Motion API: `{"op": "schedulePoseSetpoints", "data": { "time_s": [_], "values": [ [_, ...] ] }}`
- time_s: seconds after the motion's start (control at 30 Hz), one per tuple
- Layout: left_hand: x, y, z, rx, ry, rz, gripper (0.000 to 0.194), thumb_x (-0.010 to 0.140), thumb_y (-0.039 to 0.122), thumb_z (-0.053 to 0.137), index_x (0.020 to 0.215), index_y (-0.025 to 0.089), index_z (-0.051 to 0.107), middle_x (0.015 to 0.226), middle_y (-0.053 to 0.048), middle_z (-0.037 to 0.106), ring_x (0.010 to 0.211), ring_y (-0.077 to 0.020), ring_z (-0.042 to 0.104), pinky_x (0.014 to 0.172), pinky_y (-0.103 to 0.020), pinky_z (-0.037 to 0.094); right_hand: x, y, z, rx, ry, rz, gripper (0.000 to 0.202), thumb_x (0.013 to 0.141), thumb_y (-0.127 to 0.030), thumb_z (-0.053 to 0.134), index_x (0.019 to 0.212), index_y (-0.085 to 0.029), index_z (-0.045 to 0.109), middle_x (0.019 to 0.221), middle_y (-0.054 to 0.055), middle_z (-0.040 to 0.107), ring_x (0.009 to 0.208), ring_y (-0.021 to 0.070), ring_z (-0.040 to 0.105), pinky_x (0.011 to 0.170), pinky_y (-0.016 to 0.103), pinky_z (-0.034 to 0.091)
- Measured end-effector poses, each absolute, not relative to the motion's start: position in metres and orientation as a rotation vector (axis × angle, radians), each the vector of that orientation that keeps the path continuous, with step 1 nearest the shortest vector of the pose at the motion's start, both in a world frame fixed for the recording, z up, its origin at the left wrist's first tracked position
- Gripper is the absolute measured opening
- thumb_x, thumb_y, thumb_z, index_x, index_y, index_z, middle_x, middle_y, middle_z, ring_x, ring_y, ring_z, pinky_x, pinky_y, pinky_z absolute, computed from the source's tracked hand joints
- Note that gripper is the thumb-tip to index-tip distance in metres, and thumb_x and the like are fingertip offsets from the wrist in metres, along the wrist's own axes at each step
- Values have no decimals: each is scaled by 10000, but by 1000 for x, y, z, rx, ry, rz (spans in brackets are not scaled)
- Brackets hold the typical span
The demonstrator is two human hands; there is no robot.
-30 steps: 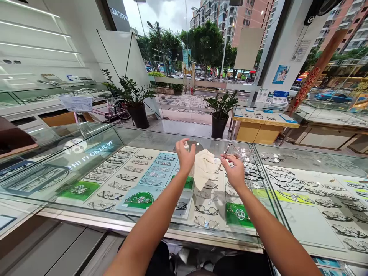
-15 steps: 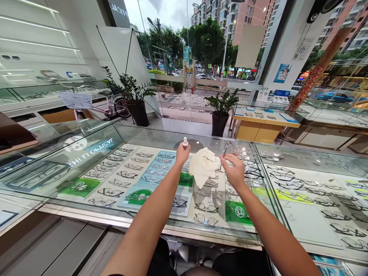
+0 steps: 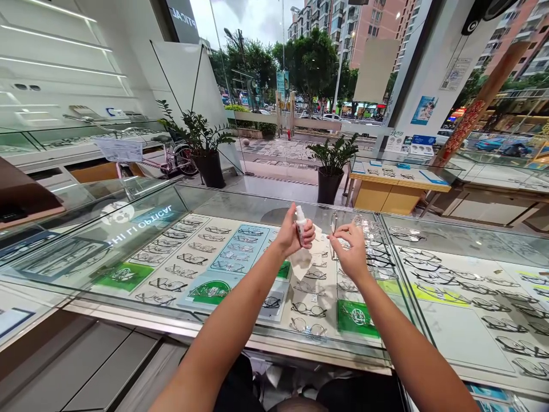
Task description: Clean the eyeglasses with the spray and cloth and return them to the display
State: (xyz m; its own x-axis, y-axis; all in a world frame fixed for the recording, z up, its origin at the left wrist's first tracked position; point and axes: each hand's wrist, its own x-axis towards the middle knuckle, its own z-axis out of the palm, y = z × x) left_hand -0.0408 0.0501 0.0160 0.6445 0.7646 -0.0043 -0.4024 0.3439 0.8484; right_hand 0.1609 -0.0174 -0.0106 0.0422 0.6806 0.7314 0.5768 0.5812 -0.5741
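Note:
My left hand is wrapped round a small white spray bottle, held upright above the glass counter. Just right of it, my right hand pinches a thin-framed pair of glasses; the frame is fine and partly hard to make out. Behind and below my left hand lies a cream cloth on the glass, partly hidden by that hand. Under the glass are rows of eyeglasses.
Green pads lie inside the display case. Beyond the counter stand two potted plants, a bicycle and a wooden display table. Another glass case section extends to the right.
My left hand has moved right with the bottle, now in front of the cloth and closer to the glasses. My right hand has stayed nearly in place, still holding the glasses.

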Motion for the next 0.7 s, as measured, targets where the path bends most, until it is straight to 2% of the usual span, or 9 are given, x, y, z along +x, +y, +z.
{"op": "schedulePoseSetpoints", "data": {
  "time_s": [0.17, 0.27, 0.4, 0.53, 0.7],
  "values": [
    [-36, 37, 19, 929, 368, 652, 762, 814, 952, 308, 563, 233, 343, 498, 48, 223, 449, -108, 229, 421, -250, 207, 159, -20, -7, -1039, -1630, 227, 186, 939, -349, 680, 792, -261, 752, 957, 57, 660, 986, 264, 546, 951, 465, 393],
    [-32, 38, 14, 1051, 458, 754, 718, 845, 881, 356, 577, 218, 417, 522, 25, 309, 479, -120, 315, 467, -264, 263, 160, -19, -6, -1032, -1604, 374, 209, 935, -382, 687, 780, -270, 771, 962, 56, 646, 1011, 271, 546, 969, 464, 383],
    [-23, 40, 6, 1389, 713, 1071, 598, 880, 718, 498, 619, 183, 544, 575, -3, 464, 533, -118, 427, 567, -280, 344, 164, -14, -8, -982, -1554, 635, 197, 923, -418, 695, 821, -302, 818, 982, 49, 625, 1043, 274, 563, 1027, 466, 373],
    [-19, 40, 4, 1584, 765, 1117, 582, 902, 680, 482, 608, 181, 541, 570, 4, 468, 527, -114, 433, 592, -290, 344, 166, -10, -11, -901, -1475, 827, 179, 899, -434, 724, 825, -313, 833, 989, 46, 607, 1056, 270, 570, 1031, 442, 393],
    [-21, 41, 4, 1609, 809, 1068, 609, 898, 700, 453, 572, 189, 511, 534, 6, 433, 499, -115, 407, 572, -291, 324, 166, -10, -11, -877, -1448, 884, 185, 888, -435, 734, 816, -300, 838, 974, 50, 622, 1061, 267, 577, 1028, 425, 403]
  ]
}}
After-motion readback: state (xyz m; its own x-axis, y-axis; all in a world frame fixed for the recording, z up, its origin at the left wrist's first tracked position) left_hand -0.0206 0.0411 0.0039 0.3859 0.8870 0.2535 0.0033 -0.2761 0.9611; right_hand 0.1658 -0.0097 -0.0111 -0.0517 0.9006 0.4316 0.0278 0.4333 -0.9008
